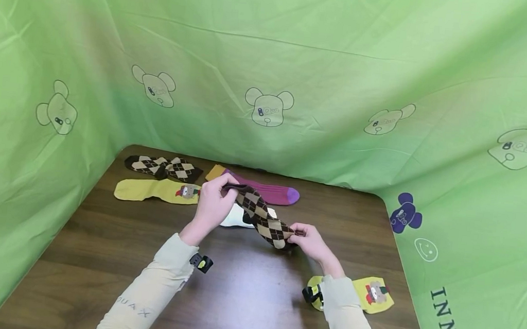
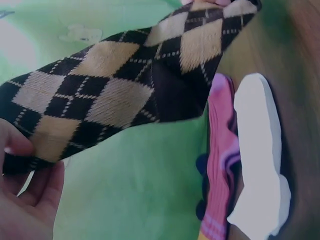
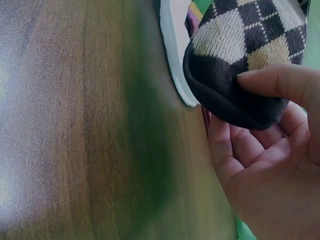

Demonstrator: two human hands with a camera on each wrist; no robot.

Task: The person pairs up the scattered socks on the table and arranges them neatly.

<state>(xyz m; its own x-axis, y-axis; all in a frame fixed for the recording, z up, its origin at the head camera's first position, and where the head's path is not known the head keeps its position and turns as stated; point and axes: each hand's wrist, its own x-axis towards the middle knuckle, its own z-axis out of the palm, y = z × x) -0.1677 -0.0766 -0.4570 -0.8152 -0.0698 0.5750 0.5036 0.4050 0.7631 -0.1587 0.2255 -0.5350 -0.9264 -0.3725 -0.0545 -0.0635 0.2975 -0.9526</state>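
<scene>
A dark brown argyle sock with tan and beige diamonds is stretched above the table between both hands. My left hand pinches one end, at the upper left of the sock. At the lower right, my right hand grips the other end; in the right wrist view that plain dark end lies between thumb and fingers. Midway along the sock, a dark heel patch hangs down in the left wrist view. Behind it lies a white sock, partly covered in the head view.
On the wooden table, a matching argyle sock and a yellow sock lie back left. A purple sock lies at the back. Another yellow sock is partly under the right sleeve. Green cloth surrounds the table.
</scene>
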